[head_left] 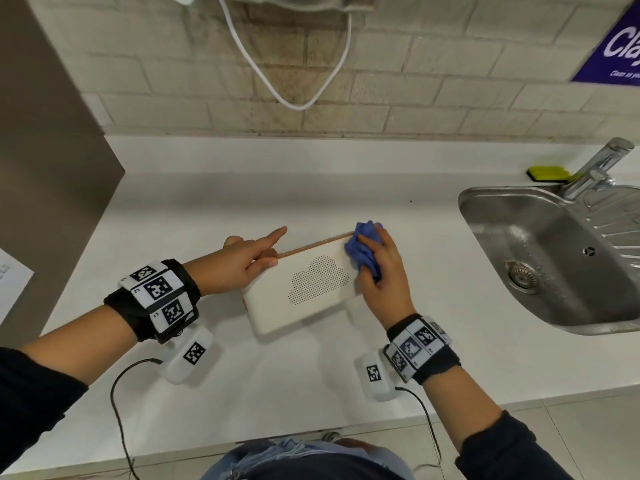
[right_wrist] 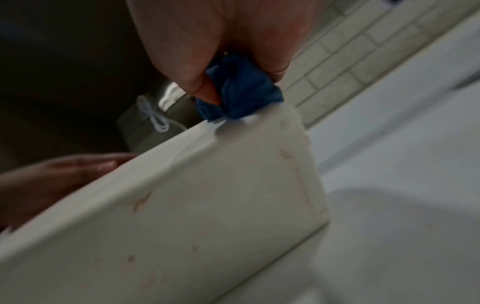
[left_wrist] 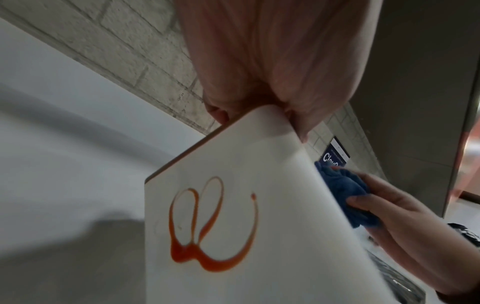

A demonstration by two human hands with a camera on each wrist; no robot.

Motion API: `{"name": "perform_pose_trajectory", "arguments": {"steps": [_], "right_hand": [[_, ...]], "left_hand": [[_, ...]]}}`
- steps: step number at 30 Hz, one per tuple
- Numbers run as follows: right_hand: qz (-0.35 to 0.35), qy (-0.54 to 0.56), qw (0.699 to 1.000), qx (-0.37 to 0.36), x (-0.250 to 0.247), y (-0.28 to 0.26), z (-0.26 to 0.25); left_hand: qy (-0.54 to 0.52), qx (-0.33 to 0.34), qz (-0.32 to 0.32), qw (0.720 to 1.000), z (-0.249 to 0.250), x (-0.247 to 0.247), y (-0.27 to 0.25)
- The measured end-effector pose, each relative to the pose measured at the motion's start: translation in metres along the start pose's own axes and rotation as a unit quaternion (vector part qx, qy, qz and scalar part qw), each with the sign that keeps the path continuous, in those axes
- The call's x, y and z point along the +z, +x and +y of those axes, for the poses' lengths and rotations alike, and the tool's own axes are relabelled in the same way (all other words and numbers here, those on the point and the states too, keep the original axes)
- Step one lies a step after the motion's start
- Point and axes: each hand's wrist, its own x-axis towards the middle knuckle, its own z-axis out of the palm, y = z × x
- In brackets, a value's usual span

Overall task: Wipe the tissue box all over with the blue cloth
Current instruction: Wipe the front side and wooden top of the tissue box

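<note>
On my head feed I see the white rectangular tissue box with a dotted cloud pattern [head_left: 313,289] tilted on the white countertop [head_left: 207,209]. My left hand [head_left: 242,259] grips its left end, thumb on the face and index finger stretched out past the top edge. My right hand [head_left: 384,271] holds the crumpled blue cloth [head_left: 365,247] against the box's upper right corner. To the right sit a stainless steel sink [head_left: 540,244], a chrome tap [head_left: 599,168] and a yellow-green sponge [head_left: 547,173].
</note>
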Motion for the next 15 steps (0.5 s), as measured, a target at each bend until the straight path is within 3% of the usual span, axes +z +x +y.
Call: {"name": "perform_pose_trajectory", "arguments": {"steps": [3,7,9,12,15], "right_hand": [[-0.103,-0.088,0.988,-0.067,0.024,-0.001,-0.016],[-0.232,-0.058,0.961,-0.140,0.056,-0.032,-0.045],[-0.260,-0.052,0.945,-0.192,0.049,-0.040,-0.040],[-0.199,-0.070,0.957,-0.202,0.020,-0.031,-0.014],[-0.042,-0.077,0.992,-0.089,0.002,-0.011,0.007]], "left_hand": [[0.003,-0.038,0.003,0.999,-0.010,0.004,0.000],[-0.073,-0.073,0.028,0.994,-0.019,0.008,-0.010],[-0.093,-0.067,0.016,0.993,-0.015,0.006,-0.015],[-0.071,-0.043,-0.006,0.997,-0.012,0.005,-0.019],[-0.069,-0.019,-0.003,0.997,-0.005,0.009,-0.020]]}}
